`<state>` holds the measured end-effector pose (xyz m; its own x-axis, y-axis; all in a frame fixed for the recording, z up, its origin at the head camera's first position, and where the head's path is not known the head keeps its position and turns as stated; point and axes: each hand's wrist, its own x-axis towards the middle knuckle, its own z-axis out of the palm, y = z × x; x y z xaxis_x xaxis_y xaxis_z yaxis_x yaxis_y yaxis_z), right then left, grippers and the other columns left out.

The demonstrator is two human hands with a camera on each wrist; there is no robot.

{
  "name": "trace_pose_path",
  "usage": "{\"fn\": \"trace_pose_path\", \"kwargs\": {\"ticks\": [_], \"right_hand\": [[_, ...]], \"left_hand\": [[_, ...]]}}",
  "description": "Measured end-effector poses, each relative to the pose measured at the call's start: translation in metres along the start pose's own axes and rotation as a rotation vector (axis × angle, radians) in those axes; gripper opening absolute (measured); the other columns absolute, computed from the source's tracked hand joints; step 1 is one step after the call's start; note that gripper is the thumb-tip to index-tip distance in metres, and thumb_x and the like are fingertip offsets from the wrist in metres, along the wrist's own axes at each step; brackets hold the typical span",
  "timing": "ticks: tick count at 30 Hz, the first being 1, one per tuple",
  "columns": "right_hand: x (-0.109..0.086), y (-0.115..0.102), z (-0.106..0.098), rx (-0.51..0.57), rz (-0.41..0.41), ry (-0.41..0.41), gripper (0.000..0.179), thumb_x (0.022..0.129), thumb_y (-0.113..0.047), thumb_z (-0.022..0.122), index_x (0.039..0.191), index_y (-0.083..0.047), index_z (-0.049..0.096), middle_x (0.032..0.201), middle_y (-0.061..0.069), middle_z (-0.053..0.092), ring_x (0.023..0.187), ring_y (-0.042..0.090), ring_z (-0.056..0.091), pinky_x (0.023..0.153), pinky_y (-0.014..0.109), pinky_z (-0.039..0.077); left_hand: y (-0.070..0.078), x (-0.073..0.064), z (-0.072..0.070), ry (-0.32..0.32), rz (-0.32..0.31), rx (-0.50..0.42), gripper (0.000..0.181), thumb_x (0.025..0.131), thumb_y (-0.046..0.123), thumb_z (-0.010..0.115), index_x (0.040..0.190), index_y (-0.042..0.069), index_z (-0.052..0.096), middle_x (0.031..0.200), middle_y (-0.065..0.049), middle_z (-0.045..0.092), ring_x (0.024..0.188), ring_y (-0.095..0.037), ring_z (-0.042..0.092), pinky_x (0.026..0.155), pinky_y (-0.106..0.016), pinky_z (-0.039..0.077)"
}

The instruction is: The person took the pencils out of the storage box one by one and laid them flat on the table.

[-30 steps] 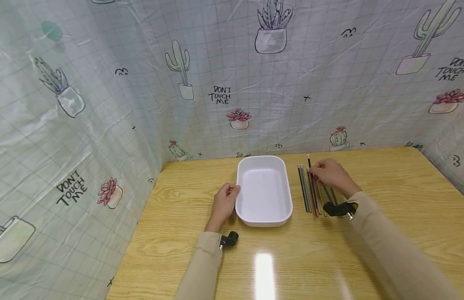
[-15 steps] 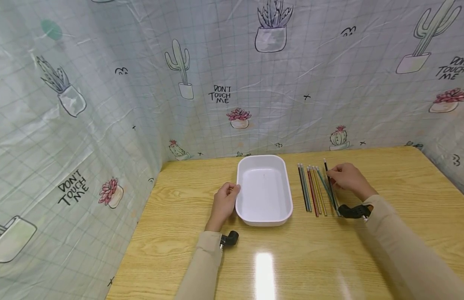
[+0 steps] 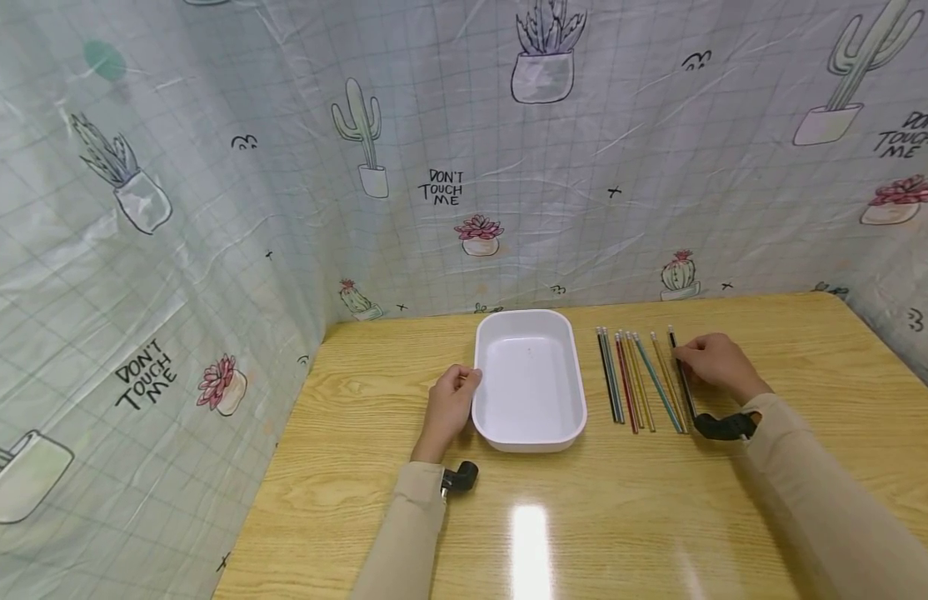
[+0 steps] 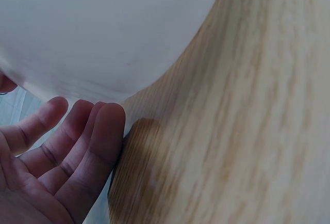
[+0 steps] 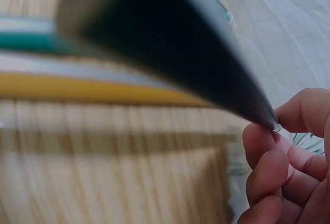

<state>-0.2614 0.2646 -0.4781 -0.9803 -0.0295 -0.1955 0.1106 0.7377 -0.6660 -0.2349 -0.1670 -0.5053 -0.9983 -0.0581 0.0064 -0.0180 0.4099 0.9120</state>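
Observation:
A white rectangular tray lies on the wooden table. At its left rim is my left hand, thumb at the edge and bent fingers against the outer wall; the left wrist view shows the fingertips on the tray's side. To the right, my right hand pinches a black pencil between thumb and fingertips near its far end. Seen from the right wrist, the black pencil slants large and blurred across the picture. Left of it lie a yellow pencil and a teal pencil.
Several more pencils lie side by side between the tray and my right hand: a red pencil, yellowish ones, and a dark pencil nearest the tray. A cactus-print cloth hangs behind and left of the table.
My right hand has moved right with the black pencil, from above the row to beyond its right end. The teal and yellow pencils now show uncovered. My left hand stays at the tray.

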Motion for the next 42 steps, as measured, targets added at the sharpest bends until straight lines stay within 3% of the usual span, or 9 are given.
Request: {"fn": "trace_pose_path", "kwargs": {"ticks": [11, 25, 32, 37, 42], "right_hand": [[0.002, 0.009, -0.001, -0.012, 0.036, 0.0, 0.038, 0.104, -0.034, 0.05, 0.1, 0.001, 0.064, 0.074, 0.004, 0.064, 0.066, 0.02, 0.057, 0.059, 0.034, 0.045], [0.002, 0.015, 0.008, -0.15, -0.009, 0.076, 0.036, 0.101, -0.038, 0.055, 0.081, -0.01, 0.064, 0.068, 0.0, 0.057, 0.063, 0.02, 0.049, 0.059, 0.032, 0.036], [-0.001, 0.015, 0.012, -0.162, 0.008, 0.079, 0.044, 0.102, -0.047, 0.053, 0.085, -0.009, 0.068, 0.069, 0.001, 0.059, 0.064, 0.021, 0.051, 0.057, 0.032, 0.036], [-0.003, 0.017, 0.018, -0.148, -0.007, 0.097, 0.047, 0.102, -0.049, 0.05, 0.072, -0.014, 0.057, 0.06, -0.003, 0.05, 0.058, 0.019, 0.045, 0.055, 0.032, 0.032], [-0.01, 0.02, 0.024, -0.136, -0.025, 0.097, 0.045, 0.104, -0.048, 0.049, 0.073, -0.015, 0.054, 0.06, -0.003, 0.048, 0.057, 0.019, 0.043, 0.055, 0.032, 0.032]], "left_hand": [[0.0, 0.0, 0.001, -0.002, -0.002, -0.006, 0.033, 0.102, 0.042, 0.058, 0.108, 0.012, 0.069, 0.089, -0.009, 0.067, 0.075, -0.017, 0.063, 0.064, -0.028, 0.052], [-0.002, -0.003, 0.004, 0.006, 0.003, 0.004, 0.032, 0.103, 0.041, 0.058, 0.108, 0.011, 0.069, 0.091, -0.013, 0.068, 0.075, -0.019, 0.063, 0.063, -0.027, 0.051], [-0.002, -0.006, 0.005, 0.013, 0.007, 0.002, 0.033, 0.103, 0.042, 0.057, 0.107, 0.012, 0.069, 0.09, -0.012, 0.068, 0.074, -0.017, 0.062, 0.062, -0.027, 0.051], [0.0, -0.011, 0.005, 0.028, 0.016, 0.001, 0.033, 0.102, 0.042, 0.058, 0.107, 0.011, 0.069, 0.09, -0.011, 0.068, 0.076, -0.018, 0.063, 0.064, -0.028, 0.051], [-0.003, -0.015, 0.007, 0.028, 0.012, 0.003, 0.033, 0.103, 0.042, 0.057, 0.108, 0.012, 0.069, 0.09, -0.007, 0.067, 0.077, -0.017, 0.062, 0.065, -0.027, 0.051]]}}
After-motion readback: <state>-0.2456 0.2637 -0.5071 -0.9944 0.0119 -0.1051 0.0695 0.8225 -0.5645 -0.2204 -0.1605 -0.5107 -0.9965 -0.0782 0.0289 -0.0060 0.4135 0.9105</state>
